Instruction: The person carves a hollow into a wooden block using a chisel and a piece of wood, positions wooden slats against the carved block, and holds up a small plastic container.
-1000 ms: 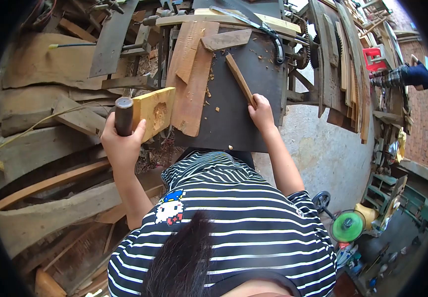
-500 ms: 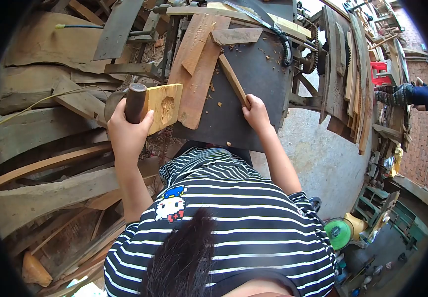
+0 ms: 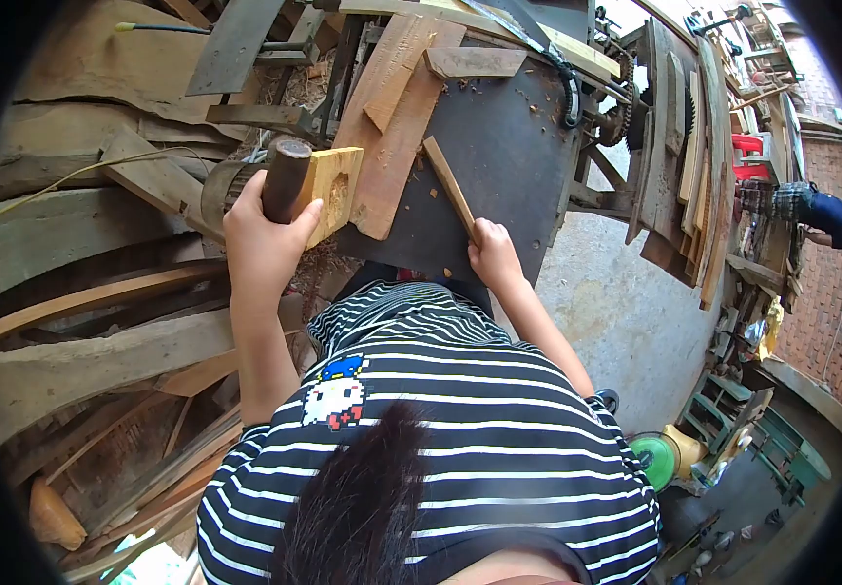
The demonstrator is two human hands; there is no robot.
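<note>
My left hand (image 3: 267, 232) is closed around a dark, round handle-like piece (image 3: 287, 183) with a worn flat top. Right against that piece is a yellow wooden block (image 3: 338, 200) with a rough hollow in its face; whether the two are joined I cannot tell. My right hand (image 3: 495, 253) grips the near end of a narrow wooden stick (image 3: 450, 188), whose far end points up and left over the dark tabletop (image 3: 499, 146). Beyond the yellow block, a reddish-brown plank (image 3: 397, 127) lies along the table's left side.
A short wood offcut (image 3: 477, 62) and a black-handled saw (image 3: 569, 93) lie toward the back. Shavings dot the table. Big slabs (image 3: 99, 219) crowd the left, and boards (image 3: 679, 166) lean at right. Another person (image 3: 821, 214) is at the far right.
The yellow block has turned more edge-on, and the dark piece tilts farther toward the right. My right hand and the stick have shifted left and nearer to me; the stick's tip is farther from the offcut.
</note>
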